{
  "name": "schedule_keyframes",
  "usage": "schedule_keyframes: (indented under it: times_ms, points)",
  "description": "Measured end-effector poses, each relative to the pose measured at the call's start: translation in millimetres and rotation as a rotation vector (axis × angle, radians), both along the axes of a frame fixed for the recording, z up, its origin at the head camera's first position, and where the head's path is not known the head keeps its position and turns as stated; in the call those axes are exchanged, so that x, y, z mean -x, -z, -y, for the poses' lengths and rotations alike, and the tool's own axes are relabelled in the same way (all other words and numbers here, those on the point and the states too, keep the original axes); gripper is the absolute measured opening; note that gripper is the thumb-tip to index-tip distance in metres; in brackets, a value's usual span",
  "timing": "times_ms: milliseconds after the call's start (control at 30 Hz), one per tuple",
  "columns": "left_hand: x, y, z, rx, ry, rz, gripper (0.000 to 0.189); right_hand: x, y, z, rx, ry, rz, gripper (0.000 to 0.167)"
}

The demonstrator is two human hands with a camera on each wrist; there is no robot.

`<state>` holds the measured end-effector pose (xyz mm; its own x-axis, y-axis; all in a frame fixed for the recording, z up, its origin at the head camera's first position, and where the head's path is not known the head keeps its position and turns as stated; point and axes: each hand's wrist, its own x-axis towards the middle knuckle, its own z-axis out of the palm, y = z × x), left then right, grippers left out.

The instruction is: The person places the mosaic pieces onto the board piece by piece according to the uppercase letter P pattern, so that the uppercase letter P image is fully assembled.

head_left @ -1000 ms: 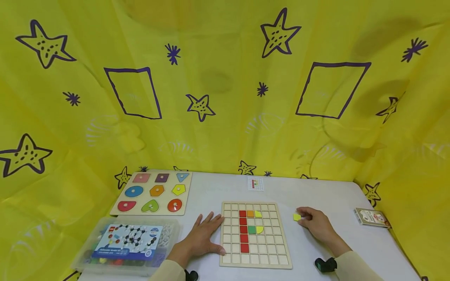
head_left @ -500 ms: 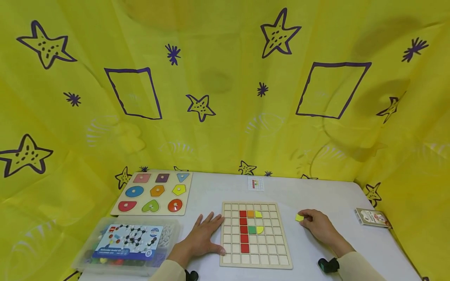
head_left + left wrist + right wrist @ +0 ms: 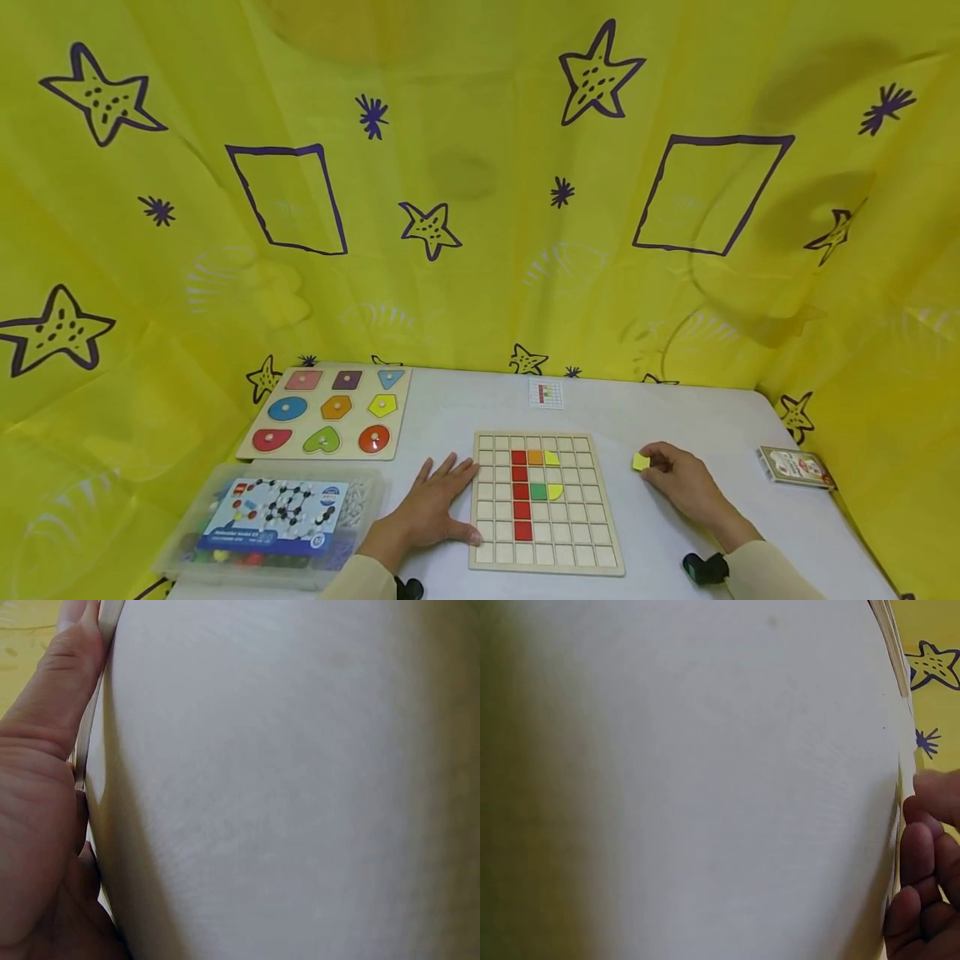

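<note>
A wooden grid board [image 3: 556, 552] lies on the white table. On it, several red square tiles [image 3: 521, 492] form a column, with an orange tile [image 3: 535, 457], a green tile [image 3: 538, 492] and two yellow tiles with a rounded corner to their right. My left hand [image 3: 431, 504] rests with spread fingers beside the board, its thumb and fingertips at the left edge. Right of the board, my right hand [image 3: 686, 487] pinches a yellow tile [image 3: 640, 462] between thumb and fingers. Curled fingers [image 3: 917, 851] show at the edge of the right wrist view.
Behind the board lies a small card [image 3: 546, 394] printed with a coloured grid. A knobbed shape puzzle [image 3: 401, 396] and a clear plastic box with a molecule-model label [image 3: 273, 517] are at left. A small card box [image 3: 795, 467] sits far right. Yellow curtain surrounds the table.
The yellow tile has turned in my right fingers, and that hand has shifted slightly to the right. My left hand and the tiles on the board stay put.
</note>
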<state>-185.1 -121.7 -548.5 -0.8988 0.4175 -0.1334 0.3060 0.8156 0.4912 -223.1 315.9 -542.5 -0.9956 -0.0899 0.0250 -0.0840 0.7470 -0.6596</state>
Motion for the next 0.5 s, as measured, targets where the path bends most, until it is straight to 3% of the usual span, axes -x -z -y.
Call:
schedule_keyframes:
  times_ms: [200, 500]
  points:
    - [-0.3, -0.4, -1.1, 0.001, -0.006, 0.008, 0.111, -1.4, -3.4, 3, 0.138, 0.069, -0.024, 0.029]
    - [-0.3, -1.8, -1.7, 0.000, -0.010, 0.007, 0.112, 0.2, -8.2, 21, 0.339, 0.065, -0.104, 0.030]
